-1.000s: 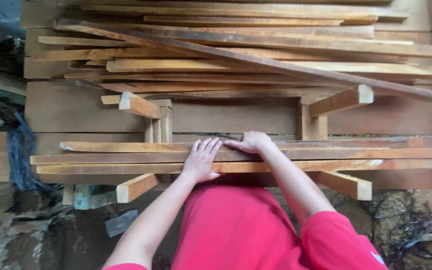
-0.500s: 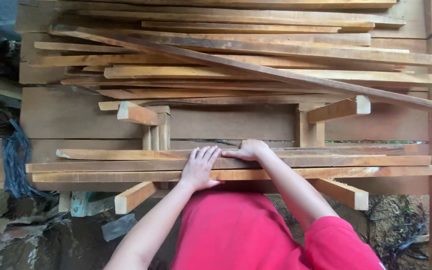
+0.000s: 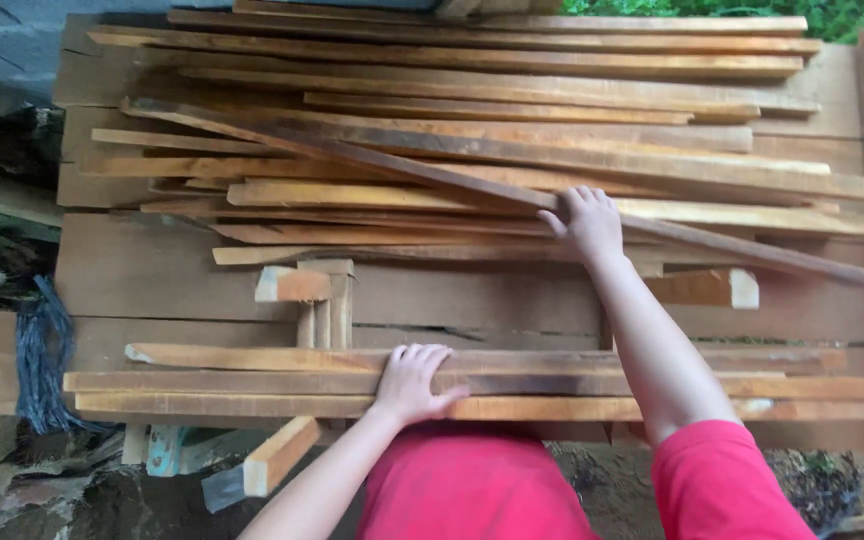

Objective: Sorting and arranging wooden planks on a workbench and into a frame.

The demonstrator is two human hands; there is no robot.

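Hands first: left hand (image 3: 410, 383) lies flat, fingers spread, on the three near slats (image 3: 252, 382) (nothing gripped). Farther out, right hand (image 3: 586, 222) curls onto the long dark strip (image 3: 352, 152) lying diagonally across the lumber pile (image 3: 512, 95); strip not yet lifted, pile unsorted.

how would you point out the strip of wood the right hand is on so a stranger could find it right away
Start at the pile of wooden strips on the far boards. One long dark strip crosses it slantwise, from upper left to the right edge, with the right hand on its middle. Its neighbours are paler and lie nearly level.
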